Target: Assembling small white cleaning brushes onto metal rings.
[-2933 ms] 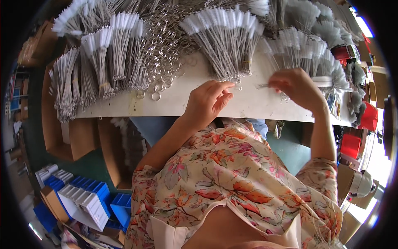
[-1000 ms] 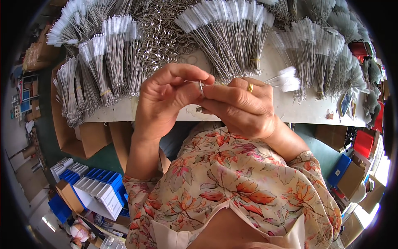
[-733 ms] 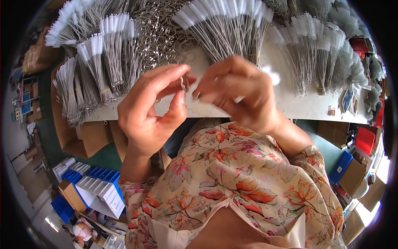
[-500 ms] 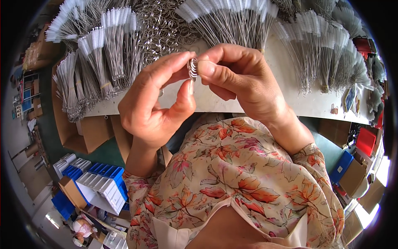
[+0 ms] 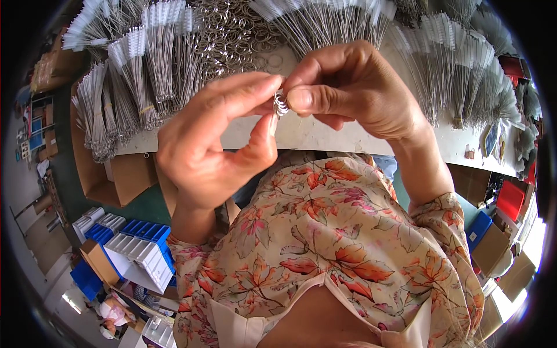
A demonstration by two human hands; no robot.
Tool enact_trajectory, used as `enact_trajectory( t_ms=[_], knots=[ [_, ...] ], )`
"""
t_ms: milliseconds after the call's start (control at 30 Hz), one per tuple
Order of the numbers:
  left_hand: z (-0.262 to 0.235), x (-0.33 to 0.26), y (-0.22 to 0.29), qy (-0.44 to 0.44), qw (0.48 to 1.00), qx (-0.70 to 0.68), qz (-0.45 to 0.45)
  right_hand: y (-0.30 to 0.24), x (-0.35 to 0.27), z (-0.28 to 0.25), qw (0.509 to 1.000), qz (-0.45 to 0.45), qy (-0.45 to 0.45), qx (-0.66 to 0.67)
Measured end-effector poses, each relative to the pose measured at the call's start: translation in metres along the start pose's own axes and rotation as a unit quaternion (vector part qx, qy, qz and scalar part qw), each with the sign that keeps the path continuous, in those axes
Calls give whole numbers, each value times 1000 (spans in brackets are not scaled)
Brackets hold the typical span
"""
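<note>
Now higher, your right hand (image 5: 362, 87) pinches what seem metal rings (image 5: 281, 105), your left hand (image 5: 200, 142) gripping too; brushes (image 5: 316, 29) lie beyond.

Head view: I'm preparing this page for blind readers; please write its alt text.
A person's left hand and right hand together hold a cluster of silvery metal loops. Beyond them, a pale table carries bundles of white-tipped wire brushes and a pile of metal rings.

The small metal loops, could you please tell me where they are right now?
In the head view, the metal loops are above centre, pinched between the left hand and right hand, below and right of the loose metal rings.
</note>
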State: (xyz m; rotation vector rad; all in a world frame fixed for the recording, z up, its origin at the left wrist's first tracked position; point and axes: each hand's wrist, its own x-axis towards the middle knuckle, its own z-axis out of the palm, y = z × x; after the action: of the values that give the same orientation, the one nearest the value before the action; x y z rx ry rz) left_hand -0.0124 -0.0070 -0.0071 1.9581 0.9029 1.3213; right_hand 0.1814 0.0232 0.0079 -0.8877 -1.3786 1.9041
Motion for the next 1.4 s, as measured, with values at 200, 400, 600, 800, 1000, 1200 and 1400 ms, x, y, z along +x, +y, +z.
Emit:
enact_trajectory(
  t_ms=[200,400,600,800,1000,1200,1400],
  knots=[
    [-2,-4,-1,-13,987,-135,-84,14,0,4,927,-264,66,-257],
    [-1,1,15,90,996,-4,20,40,-3,-1,1000,15,0,17],
    [5,-6,-1,46,994,-90,-37,24,-8,19,983,-28,43,174],
    [10,-5,-8,55,995,-73,-27,24,-7,20,987,-41,71,138],
    [5,-4,-6,41,996,-65,-42,26,-3,18,993,-75,82,40],
    [-5,-3,-1,-8,996,-55,-69,20,-4,6,972,-128,25,-193],
    [-7,-2,-6,-10,980,-137,-143,22,-6,9,999,6,-6,32]
  ],
)
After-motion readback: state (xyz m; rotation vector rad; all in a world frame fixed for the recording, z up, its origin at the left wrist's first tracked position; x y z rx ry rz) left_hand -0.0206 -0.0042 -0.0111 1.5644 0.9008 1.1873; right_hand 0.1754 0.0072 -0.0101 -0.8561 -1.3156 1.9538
